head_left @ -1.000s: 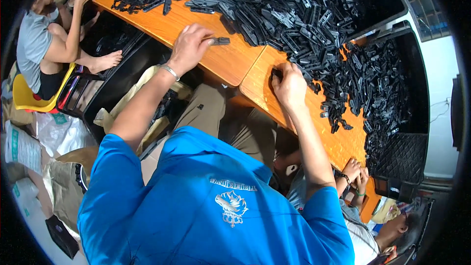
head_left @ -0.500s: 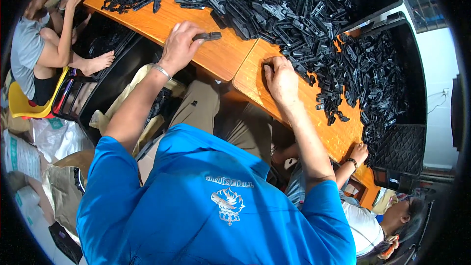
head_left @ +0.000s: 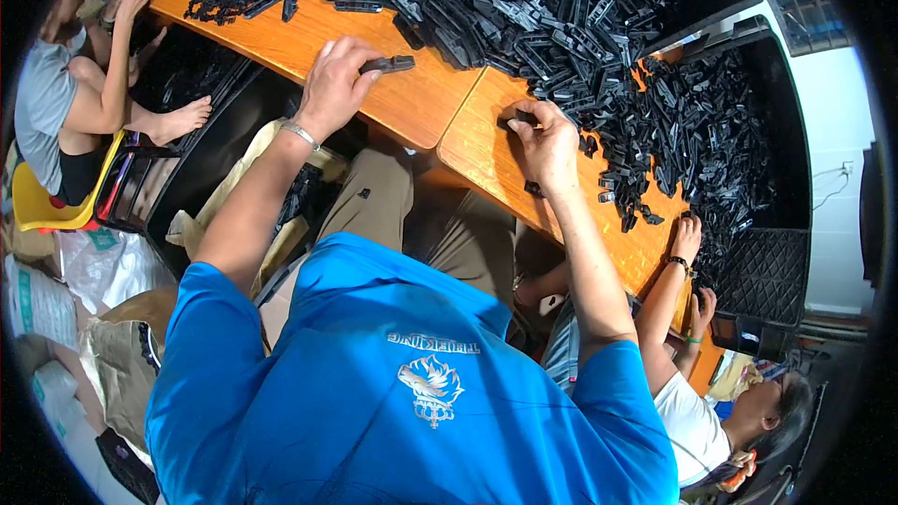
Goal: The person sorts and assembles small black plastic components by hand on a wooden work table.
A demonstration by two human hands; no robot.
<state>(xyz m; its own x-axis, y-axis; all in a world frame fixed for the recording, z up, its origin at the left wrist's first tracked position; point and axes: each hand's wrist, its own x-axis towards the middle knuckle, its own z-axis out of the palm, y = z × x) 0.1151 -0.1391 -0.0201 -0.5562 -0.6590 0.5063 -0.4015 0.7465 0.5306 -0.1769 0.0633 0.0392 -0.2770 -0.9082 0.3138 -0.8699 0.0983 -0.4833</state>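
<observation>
My left hand (head_left: 335, 84) is closed in a pinch on a long, narrow black plastic part (head_left: 391, 64), just above the wooden table (head_left: 412, 112). To its right, my right hand (head_left: 552, 145) grips a small black plastic piece (head_left: 517, 119) between thumb and fingers; part of the piece is hidden by them. Another little black piece (head_left: 533, 189) lies on the wood beside my right wrist. Beyond both hands spreads a large heap of long black plastic parts (head_left: 496, 14). Smaller black pieces (head_left: 645, 154) are scattered and piled to the right of my right hand.
Black bins (head_left: 795, 131) stand on the right, one with pieces spilling out. A co-worker's hand (head_left: 687, 238) is at the right-hand pile. On the left another person (head_left: 56, 98) sits on a yellow chair (head_left: 42, 201). A seam divides the table between my hands.
My right hand has turned and lifted, so the small piece in its pinch now shows. A little piece has come into sight by its wrist. The right co-worker's hand has reached farther up.
</observation>
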